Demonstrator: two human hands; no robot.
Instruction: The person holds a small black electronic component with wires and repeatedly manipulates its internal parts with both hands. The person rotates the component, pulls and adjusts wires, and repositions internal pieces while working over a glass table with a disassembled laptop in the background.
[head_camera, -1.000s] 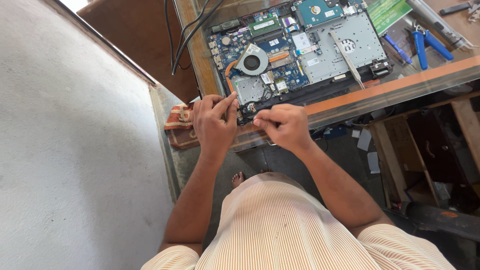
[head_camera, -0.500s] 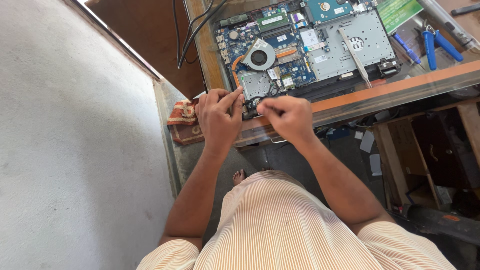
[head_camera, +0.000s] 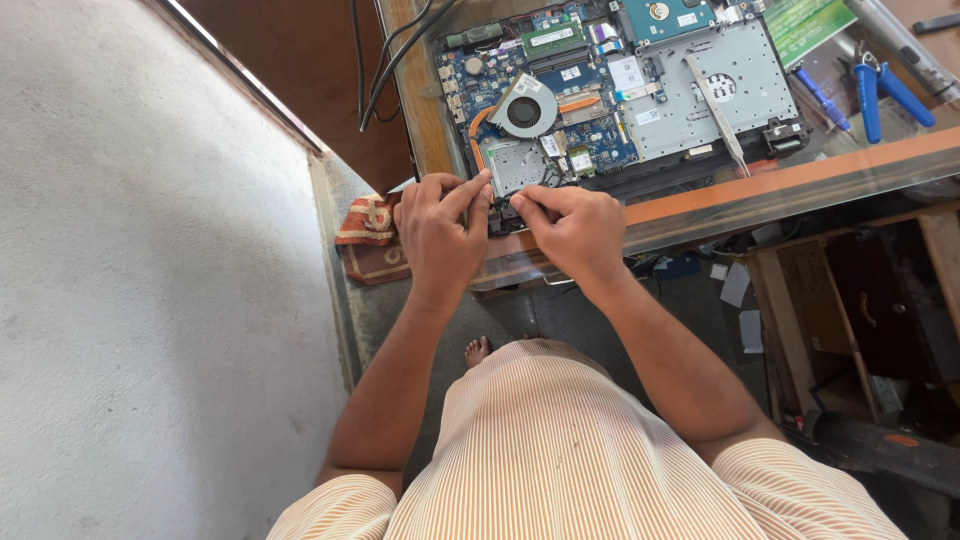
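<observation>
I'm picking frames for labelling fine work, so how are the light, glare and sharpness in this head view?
Head view: daylight, bright and even; the wall at the side is nearly washed out. The table's glass edge carries a pale sheen. The opened laptop reads sharp; the left hand and right hand are clear, but what the fingertips pinch is too small to tell.

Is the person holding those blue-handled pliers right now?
No. The blue-handled pliers lie untouched at the far right of the table, while the left hand and right hand both work at the opened laptop's near corner.
</observation>
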